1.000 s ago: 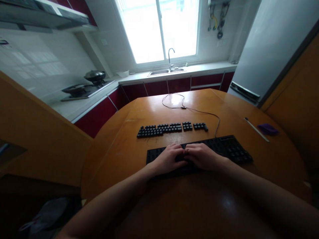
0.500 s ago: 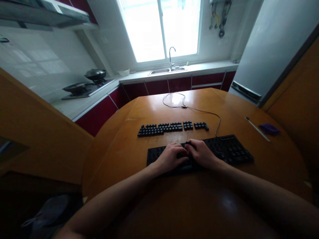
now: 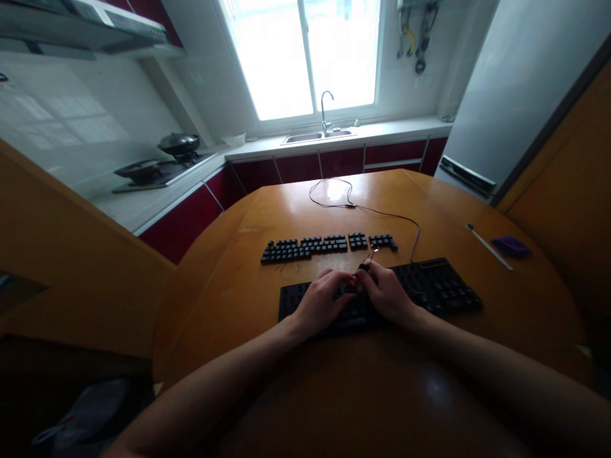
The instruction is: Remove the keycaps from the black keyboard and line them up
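Note:
The black keyboard lies across the table in front of me, partly hidden under my hands; several keycaps are off its left and middle parts. Above its middle, my right hand pinches the black end of a wire keycap puller, whose thin wire loops point away from me and upward. My left hand is beside it, fingers curled in close to the puller; what its fingertips hold, if anything, is too small to tell. Beyond the keyboard, removed black keycaps are laid out in rows.
A keyboard cable loops over the far part of the wooden table. At the right lie a thin white stick-like brush and a purple cloth. Past the table are a sink and a stove with pans.
Both hands have risen slightly off the keyboard. The keycap puller has come up and tilted, its wire ends now further right and away from me. The view has shifted a little.

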Available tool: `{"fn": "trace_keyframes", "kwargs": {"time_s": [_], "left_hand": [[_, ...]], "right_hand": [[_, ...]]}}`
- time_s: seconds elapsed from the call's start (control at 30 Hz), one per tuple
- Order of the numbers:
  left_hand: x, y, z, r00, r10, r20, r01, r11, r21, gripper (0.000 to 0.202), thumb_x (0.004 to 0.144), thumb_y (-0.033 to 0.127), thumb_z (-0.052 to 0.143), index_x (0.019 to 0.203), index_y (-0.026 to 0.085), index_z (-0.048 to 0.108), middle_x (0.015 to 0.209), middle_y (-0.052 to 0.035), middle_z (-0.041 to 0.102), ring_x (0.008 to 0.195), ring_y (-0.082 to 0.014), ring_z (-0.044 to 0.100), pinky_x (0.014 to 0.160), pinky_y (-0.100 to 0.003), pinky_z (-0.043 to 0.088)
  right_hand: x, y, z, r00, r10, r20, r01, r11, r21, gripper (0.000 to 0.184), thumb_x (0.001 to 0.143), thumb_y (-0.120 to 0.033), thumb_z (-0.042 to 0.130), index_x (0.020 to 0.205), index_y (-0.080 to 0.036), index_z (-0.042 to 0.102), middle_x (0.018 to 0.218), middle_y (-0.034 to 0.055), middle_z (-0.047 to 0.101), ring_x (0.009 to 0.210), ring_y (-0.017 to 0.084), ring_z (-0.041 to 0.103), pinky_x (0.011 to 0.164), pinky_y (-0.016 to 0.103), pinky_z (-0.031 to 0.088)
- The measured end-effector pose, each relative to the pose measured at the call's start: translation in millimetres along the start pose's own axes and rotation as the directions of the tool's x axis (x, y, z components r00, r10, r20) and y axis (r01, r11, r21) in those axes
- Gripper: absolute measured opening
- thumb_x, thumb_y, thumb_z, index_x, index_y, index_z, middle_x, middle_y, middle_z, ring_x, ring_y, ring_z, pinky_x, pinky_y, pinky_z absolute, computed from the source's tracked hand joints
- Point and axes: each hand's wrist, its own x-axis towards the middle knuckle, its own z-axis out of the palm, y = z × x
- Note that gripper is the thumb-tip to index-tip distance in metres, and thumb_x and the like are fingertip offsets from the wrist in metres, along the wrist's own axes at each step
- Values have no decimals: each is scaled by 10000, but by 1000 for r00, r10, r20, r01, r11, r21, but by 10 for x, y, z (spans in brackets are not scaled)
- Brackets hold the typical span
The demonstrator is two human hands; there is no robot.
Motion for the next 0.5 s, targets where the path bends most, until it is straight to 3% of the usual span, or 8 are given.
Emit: {"fn": "trace_keyframes", "kwargs": {"time_s": [0.17,0.3,0.4,0.5], "left_hand": [[-18,19,-16,986,153,66,-164,955,247,274,901,173,642,1166,233,603,1074,-52,665,1011,-231,559,929,-413,489],[-37,49,-27,983,168,71,-182,914,363,324,907,161,614,1222,238,612,1210,-80,600,1082,-254,512,957,-436,489],[-53,75,-17,986,159,53,-168,932,320,307,899,163,625,1196,242,641,1230,-84,584,1101,-263,489,965,-451,486],[-26,114,-39,994,107,-1,-106,985,135,215,872,206,687,1083,247,691,1169,-77,591,1061,-246,504,921,-422,501]], "right_hand": [[19,44,7,999,35,0,-35,996,84,175,956,-366,532,881,-209,544,687,6,665,595,171,630,567,266,442],[31,67,-2,1000,-7,-20,8,999,52,176,946,-342,545,835,-204,552,647,-4,626,582,162,592,564,266,424],[30,53,-8,998,-52,-29,52,999,6,190,942,-321,547,793,-203,535,650,-4,608,580,149,551,554,262,393],[18,33,-4,999,-42,-5,42,999,-9,221,951,-326,537,768,-207,503,626,-10,590,560,141,529,528,255,365]]}}
